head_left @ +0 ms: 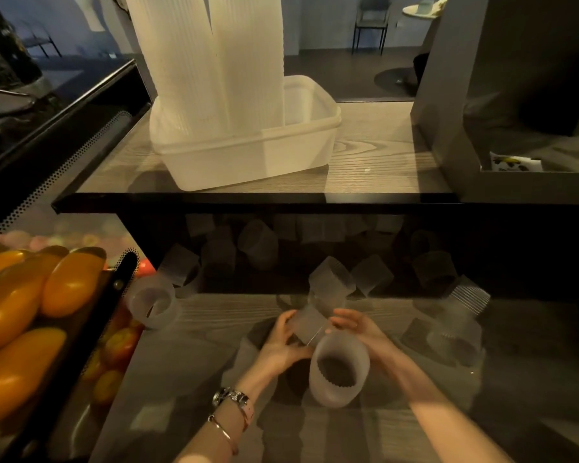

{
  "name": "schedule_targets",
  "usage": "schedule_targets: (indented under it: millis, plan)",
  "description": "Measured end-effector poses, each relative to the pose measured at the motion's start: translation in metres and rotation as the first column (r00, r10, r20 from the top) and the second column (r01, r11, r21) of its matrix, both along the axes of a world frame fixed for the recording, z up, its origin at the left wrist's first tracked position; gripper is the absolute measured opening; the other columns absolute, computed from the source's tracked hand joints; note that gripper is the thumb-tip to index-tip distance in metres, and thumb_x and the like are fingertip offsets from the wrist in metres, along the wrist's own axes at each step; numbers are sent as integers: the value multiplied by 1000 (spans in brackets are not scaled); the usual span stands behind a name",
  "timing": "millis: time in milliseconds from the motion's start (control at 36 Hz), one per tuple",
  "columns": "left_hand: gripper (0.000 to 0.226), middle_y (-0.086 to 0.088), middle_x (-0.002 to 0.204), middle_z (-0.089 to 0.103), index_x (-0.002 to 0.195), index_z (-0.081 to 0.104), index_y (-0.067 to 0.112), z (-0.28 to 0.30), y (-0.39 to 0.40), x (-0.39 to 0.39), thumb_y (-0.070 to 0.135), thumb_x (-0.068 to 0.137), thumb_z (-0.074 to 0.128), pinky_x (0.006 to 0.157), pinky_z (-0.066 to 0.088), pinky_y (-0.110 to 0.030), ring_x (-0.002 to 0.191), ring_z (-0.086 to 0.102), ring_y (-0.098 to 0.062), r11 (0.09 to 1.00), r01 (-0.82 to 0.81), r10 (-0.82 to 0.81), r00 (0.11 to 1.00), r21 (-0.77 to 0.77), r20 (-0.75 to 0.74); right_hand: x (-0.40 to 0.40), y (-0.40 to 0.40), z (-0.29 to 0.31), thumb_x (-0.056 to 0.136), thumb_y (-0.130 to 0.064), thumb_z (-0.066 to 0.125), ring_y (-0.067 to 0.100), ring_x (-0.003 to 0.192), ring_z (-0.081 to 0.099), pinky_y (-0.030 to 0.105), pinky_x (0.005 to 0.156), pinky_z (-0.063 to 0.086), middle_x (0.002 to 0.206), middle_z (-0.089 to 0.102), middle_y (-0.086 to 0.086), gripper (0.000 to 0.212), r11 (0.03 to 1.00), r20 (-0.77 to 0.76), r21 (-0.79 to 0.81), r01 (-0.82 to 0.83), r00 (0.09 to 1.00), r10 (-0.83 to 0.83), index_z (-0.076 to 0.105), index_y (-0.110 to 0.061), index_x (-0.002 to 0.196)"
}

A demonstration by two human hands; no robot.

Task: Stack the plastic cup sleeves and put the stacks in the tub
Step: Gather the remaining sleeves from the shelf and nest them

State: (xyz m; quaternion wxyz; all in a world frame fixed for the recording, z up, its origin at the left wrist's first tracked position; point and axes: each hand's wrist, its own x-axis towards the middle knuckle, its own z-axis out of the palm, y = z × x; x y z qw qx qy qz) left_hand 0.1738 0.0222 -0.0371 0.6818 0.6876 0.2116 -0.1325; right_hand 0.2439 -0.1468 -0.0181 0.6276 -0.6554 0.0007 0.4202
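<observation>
You've got a short stack [339, 369] going, lying on its side with the open mouth toward you, which makes sense since the far end is where the next sleeve [306, 325] goes on. Your left hand [283, 342] has its grip curled round that sleeve and your right hand [358, 330] cups it from the other side, fingers fairly straight, so you can line the two up. It's dim and the plastic is see-through, so I can't quite tell if the sleeve is seated on the stack yet.

Loose sleeves [331, 279] are scattered over the lower bench [214, 329], all near enough to grab. The tub [301, 145] sits on the upper shelf [381, 155] with two tall stacks [211, 61] standing in it, leaving the right side free for yours.
</observation>
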Motion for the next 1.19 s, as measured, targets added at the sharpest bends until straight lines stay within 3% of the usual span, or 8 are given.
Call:
schedule_targets:
  millis: [83, 222, 306, 556, 694, 889, 1056, 1194]
  plan:
    - [94, 1, 141, 39, 138, 29, 30, -3, -1, 9, 30, 62, 84, 105, 37, -36, 129, 38, -20, 976, 48, -41, 999, 213, -36, 1, 2, 0, 71, 18, 64, 27, 102, 58, 35, 87, 49, 109, 55, 11, 64, 982, 142, 12, 188, 972, -188, 43, -1, 129]
    - [98, 3, 146, 30, 140, 30, 31, 0, -3, 21, 33, 60, 85, 110, 29, -32, 137, 29, -19, 930, 145, -143, 989, 337, -30, 2, 2, 8, 66, 8, 76, 9, 107, 55, 27, 88, 50, 117, 54, -2, 70, 987, 409, -1, 158, 901, -143, 45, -11, 126]
    - [103, 1, 150, 25, 146, 21, 26, -1, -1, 25, 32, 63, 83, 111, 31, -40, 137, 28, -21, 961, 123, -107, 991, 247, -75, 0, 3, 7, 66, 5, 77, 5, 110, 53, 24, 91, 48, 118, 54, -7, 71, 990, 475, -3, 139, 871, -121, 45, -14, 126]
    - [80, -4, 142, 38, 138, 34, 26, -12, -3, 19, 20, 72, 77, 106, 38, -46, 130, 37, -23, 980, 69, -56, 996, 188, -73, -2, 1, -4, 71, 13, 67, 3, 103, 57, 17, 83, 51, 117, 55, 0, 56, 997, 376, 36, 61, 924, -70, 47, -16, 115]
    - [74, 5, 141, 34, 139, 32, 34, 3, 0, 18, 28, 77, 73, 78, 44, -19, 129, 35, -17, 976, 65, -67, 998, 206, 3, -1, 0, 3, 71, 1, 73, 13, 112, 57, 26, 91, 49, 122, 58, 1, 56, 999, 373, 11, 41, 927, -42, 51, -15, 120]
    - [57, 29, 112, 44, 124, 37, 47, 61, 0, 10, 42, 77, 69, 63, 44, -5, 99, 45, 11, 980, 45, -84, 976, 194, 199, -2, 2, 44, 75, -35, 68, -10, 99, 53, 8, 66, 48, 112, 55, -23, 46, 990, 441, 1, 140, 888, -126, 52, -39, 118]
    - [59, 27, 118, 50, 112, 39, 58, 99, -12, -17, 66, 61, 68, 72, 45, -4, 107, 49, 11, 974, 53, -123, 942, 221, 313, -25, -10, 82, 73, -41, 65, -6, 107, 57, 9, 81, 48, 113, 64, -17, 45, 985, 520, 116, 126, 837, -169, 55, -38, 116]
    - [69, 35, 123, 45, 117, 34, 63, 89, -23, -47, 61, 60, 72, 83, 41, -11, 111, 44, 13, 955, 60, -142, 952, 290, 271, -58, -29, 78, 73, -14, 70, -7, 108, 57, 7, 83, 45, 112, 65, -20, 49, 983, 526, 140, 121, 832, -177, 55, -25, 119]
